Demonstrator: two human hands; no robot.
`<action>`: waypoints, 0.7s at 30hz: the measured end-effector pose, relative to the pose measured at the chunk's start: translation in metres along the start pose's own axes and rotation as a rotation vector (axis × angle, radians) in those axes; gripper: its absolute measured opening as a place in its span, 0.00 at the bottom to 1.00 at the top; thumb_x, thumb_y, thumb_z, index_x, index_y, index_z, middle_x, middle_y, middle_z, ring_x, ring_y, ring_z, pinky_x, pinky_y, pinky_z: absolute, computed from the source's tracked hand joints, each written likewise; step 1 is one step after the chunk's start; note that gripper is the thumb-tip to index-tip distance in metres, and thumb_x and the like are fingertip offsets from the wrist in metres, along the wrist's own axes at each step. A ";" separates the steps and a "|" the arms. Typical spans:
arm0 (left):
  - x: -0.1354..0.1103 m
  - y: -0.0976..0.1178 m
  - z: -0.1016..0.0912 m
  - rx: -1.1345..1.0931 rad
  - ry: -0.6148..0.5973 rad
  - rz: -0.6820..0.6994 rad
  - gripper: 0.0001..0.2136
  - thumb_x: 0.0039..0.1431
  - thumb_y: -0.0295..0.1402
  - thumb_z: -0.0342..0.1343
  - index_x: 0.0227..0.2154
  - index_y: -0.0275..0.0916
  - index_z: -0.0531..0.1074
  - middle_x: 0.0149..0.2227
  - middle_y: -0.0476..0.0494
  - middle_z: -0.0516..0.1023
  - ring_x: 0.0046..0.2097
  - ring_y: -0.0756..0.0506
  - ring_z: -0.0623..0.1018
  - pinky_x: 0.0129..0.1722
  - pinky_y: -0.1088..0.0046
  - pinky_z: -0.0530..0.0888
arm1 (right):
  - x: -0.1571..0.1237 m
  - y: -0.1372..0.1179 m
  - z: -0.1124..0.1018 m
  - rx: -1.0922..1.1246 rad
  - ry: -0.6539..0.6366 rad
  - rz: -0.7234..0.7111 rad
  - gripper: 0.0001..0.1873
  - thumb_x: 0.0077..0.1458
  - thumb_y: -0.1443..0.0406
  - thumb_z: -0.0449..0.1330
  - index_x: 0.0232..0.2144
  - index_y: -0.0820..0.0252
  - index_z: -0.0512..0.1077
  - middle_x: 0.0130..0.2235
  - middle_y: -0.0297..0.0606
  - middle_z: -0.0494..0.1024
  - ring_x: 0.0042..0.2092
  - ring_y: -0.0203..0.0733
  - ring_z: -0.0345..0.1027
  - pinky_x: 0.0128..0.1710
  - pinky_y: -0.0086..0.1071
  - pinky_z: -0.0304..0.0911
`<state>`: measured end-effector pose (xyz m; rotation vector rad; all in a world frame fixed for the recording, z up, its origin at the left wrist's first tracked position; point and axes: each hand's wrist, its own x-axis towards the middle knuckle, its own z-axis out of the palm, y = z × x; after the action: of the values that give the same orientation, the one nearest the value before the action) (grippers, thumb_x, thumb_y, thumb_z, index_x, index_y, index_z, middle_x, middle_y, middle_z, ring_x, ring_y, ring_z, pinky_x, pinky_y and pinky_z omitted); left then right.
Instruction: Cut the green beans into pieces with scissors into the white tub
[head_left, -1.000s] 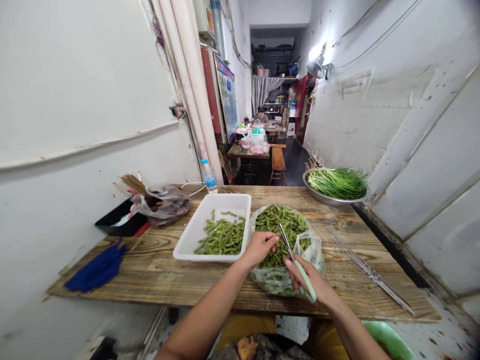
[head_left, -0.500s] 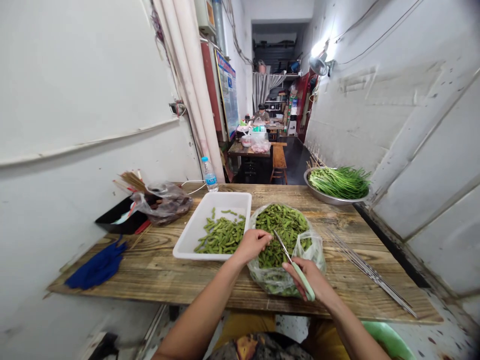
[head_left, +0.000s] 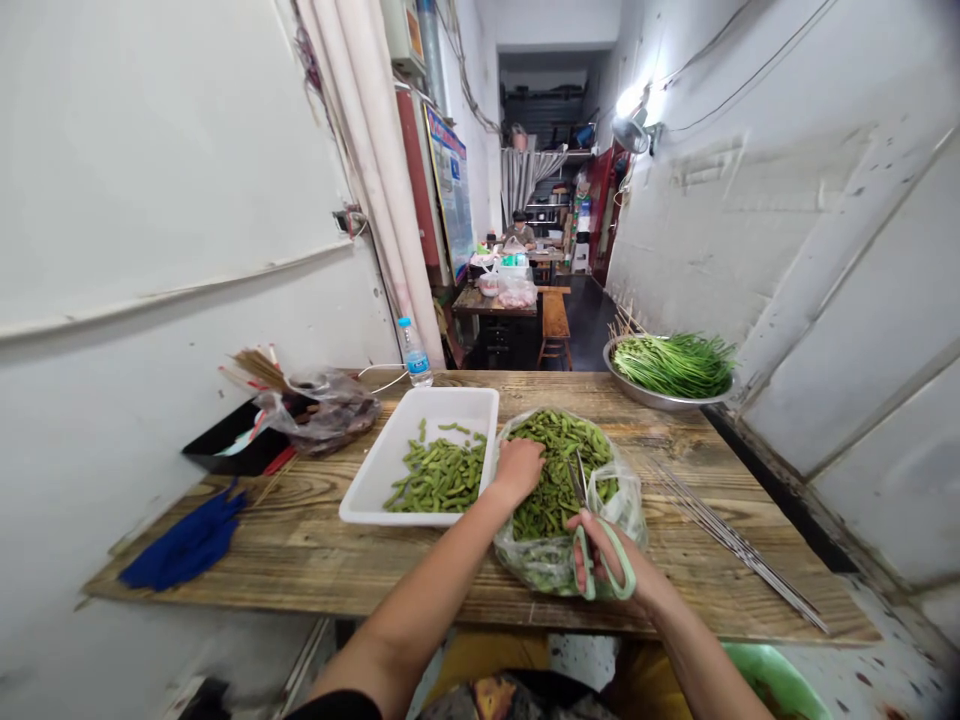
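A clear plastic bag (head_left: 626, 510) full of green edamame pods (head_left: 559, 445) stands open on the table in front of me. My left hand (head_left: 521, 468) is over the left part of these pods, fingers curled down against them; what is between the fingertips is hidden. In my right hand (head_left: 607, 545) is a pair of scissors (head_left: 625, 578) with pale green handles, held at the bag's near right side. The blades point up over the pods, slightly apart. Left of the bag is a white plastic tray (head_left: 365, 492) with loose pods lying in it.
A metal bowl (head_left: 664, 401) of green stalks stands at the back right, near metal skewers (head_left: 742, 545). Leftward are a water bottle (head_left: 415, 355), a black box (head_left: 217, 440), a plastic bag (head_left: 337, 415) and blue cloth (head_left: 184, 540). A person (head_left: 519, 232) sits far back.
My left hand has moved slightly up and down into the pods, away from the blades. The scissors have turned more upright; their handles and blades have spread apart.
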<state>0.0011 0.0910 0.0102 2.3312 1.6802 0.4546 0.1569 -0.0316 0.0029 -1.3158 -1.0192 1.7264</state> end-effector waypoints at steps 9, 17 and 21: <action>-0.007 -0.003 -0.005 -0.688 -0.106 -0.200 0.14 0.58 0.25 0.47 0.44 0.33 0.73 0.32 0.39 0.78 0.33 0.47 0.76 0.37 0.70 0.72 | -0.001 0.006 0.000 -0.067 0.030 -0.088 0.21 0.49 0.45 0.56 0.27 0.56 0.60 0.19 0.26 0.66 0.16 0.32 0.59 0.15 0.28 0.57; -0.048 0.014 -0.012 -1.525 -0.191 -0.396 0.08 0.50 0.25 0.58 0.35 0.31 0.72 0.23 0.45 0.75 0.24 0.53 0.73 0.25 0.79 0.69 | 0.003 -0.006 0.012 -0.114 0.084 -0.153 0.23 0.47 0.44 0.56 0.27 0.56 0.60 0.20 0.25 0.64 0.18 0.32 0.60 0.17 0.28 0.59; -0.050 0.016 -0.014 -1.657 -0.018 -0.447 0.06 0.51 0.25 0.59 0.34 0.33 0.72 0.26 0.44 0.77 0.27 0.53 0.75 0.31 0.78 0.72 | -0.001 -0.007 0.011 -0.154 0.109 -0.135 0.23 0.50 0.44 0.54 0.29 0.56 0.60 0.20 0.26 0.65 0.17 0.33 0.62 0.16 0.28 0.58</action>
<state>-0.0051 0.0384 0.0227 0.7239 0.9333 1.0973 0.1467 -0.0313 0.0110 -1.3875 -1.1685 1.4847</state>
